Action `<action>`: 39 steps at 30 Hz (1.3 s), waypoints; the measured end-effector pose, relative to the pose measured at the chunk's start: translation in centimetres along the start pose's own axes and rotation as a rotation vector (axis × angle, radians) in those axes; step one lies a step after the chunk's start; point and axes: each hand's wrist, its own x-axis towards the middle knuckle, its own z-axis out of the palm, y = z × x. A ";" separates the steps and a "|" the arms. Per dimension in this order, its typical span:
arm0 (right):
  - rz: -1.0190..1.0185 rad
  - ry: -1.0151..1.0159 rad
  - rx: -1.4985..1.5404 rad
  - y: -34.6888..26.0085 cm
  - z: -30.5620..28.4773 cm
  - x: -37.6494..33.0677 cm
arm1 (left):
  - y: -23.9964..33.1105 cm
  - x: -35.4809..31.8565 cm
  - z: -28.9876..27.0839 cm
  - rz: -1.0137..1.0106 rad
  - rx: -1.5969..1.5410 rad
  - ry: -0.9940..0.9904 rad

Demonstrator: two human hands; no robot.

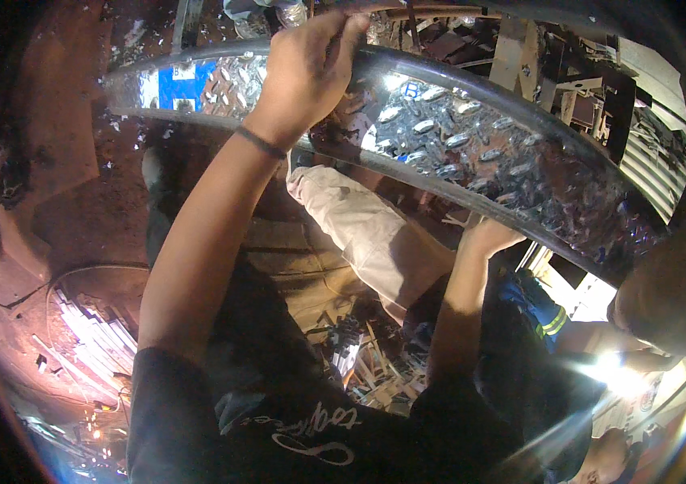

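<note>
A long metal tread-plate panel (456, 133) with dark tube edges spans the upper half of the head view, wet-looking or shiny, with blue and white stickers on it. My left hand (307, 73) reaches across its face, and the fingers close at the far tube edge. Under the near edge, farther right, is my right hand (492, 235); its palm is against the panel and the fingers are mostly hidden behind it. A beige trouser leg (359, 222) shows below the panel, between my arms.
Another person's head (669, 294) is close to the panel's right end, near a glaring light (611, 369). White strips (93, 343) lie in a pile at lower left. Scrap pieces (375, 367) litter the floor between my arms. More debris (585, 97) lies beyond the panel.
</note>
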 end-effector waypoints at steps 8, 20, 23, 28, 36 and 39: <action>0.025 0.028 0.006 1.1 -0.4 -0.5 | -0.8 -2.0 -0.7 0.444 -0.050 -0.132; 0.074 0.045 0.024 2.6 -1.0 -0.3 | 2.3 -2.0 0.2 0.506 0.307 -0.091; -0.009 0.041 0.011 2.4 -0.8 -0.2 | 2.3 -1.6 0.8 0.521 0.373 -0.074; -0.172 -0.032 -0.193 -0.5 0.1 -0.9 | 1.8 -0.9 1.3 0.540 0.445 -0.120; -0.093 -0.051 -0.210 -1.7 0.2 -1.0 | -0.4 0.3 -1.5 0.143 -0.041 -0.189; 0.115 -0.012 0.094 -3.4 0.9 -1.4 | -0.5 -0.6 -1.2 0.324 -0.057 -0.176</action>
